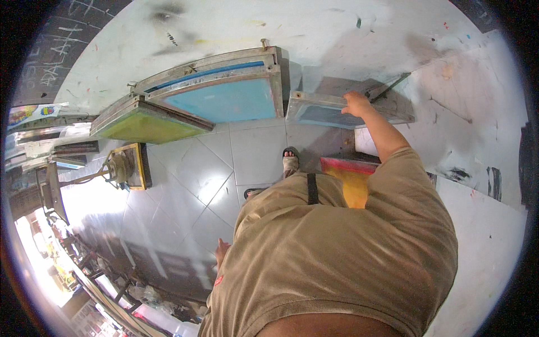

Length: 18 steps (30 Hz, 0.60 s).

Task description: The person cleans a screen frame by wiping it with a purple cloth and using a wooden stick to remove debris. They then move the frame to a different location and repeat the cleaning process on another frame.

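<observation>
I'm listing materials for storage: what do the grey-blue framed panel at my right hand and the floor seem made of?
Grey-blue framed panel: pale, scuffed border, perhaps wood or metal; the flat sheet inside could be fabric or film, no weave visible.
Floor: probably glazed ceramic tile, glossy, judging by straight joints and bright reflections.

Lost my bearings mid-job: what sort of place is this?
Probably a screen printing workshop: a blue framed panel and a green framed panel stand by a paint-smudged wall.
</observation>
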Tool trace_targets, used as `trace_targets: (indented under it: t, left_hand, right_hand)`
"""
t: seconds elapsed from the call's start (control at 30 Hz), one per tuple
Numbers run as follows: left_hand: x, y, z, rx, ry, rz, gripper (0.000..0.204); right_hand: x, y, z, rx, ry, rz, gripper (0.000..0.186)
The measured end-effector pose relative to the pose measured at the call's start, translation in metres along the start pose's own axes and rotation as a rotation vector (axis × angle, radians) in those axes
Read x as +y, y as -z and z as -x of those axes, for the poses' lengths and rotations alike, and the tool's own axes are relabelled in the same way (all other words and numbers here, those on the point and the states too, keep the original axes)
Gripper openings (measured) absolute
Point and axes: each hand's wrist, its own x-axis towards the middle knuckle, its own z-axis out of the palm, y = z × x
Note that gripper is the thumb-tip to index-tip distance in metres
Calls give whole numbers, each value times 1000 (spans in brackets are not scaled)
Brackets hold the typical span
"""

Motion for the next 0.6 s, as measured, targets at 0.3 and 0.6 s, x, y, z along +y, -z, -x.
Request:
trace_targets:
  t: [0.3, 0.6]
  left_hand:
    - [49, 26, -4, 55, 657, 869, 56]
    - [37, 42, -29, -12, 625, 877, 60]
  right_hand:
    - [7, -8, 0, 39, -81, 13, 56]
    - [-5, 12, -23, 126, -260, 100, 62]
